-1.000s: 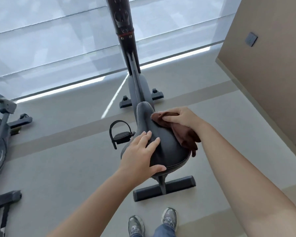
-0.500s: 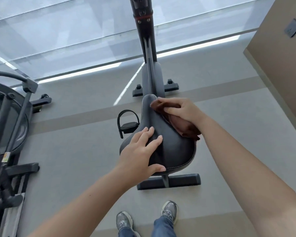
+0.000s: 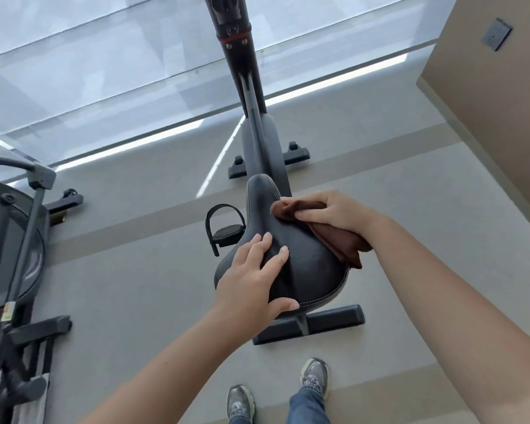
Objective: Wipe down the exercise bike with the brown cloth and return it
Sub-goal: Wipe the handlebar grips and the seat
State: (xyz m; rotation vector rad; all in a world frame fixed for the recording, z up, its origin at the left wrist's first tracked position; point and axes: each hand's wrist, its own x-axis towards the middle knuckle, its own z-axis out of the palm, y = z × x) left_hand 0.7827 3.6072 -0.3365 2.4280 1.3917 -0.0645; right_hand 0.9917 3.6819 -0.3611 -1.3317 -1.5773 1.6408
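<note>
Brown cloth (image 3: 340, 240): bunched against the right flank of the saddle (image 3: 306, 270). The right hand (image 3: 334, 214) curls round it, pressing it on to wipe.
Left hand (image 3: 251, 280): flat, fingers straight, resting on the saddle's rear left, probably steadying it.
Exercise bike (image 3: 259, 139): stands on the floor; another machine (image 3: 13, 240) is at left.

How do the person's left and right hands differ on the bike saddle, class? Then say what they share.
The left hand lies flat, fingers straight, on the saddle's wide rear; the right hand curls near its narrow nose. The left hand holds nothing; the right hand grips the brown cloth. Both are on the saddle.
</note>
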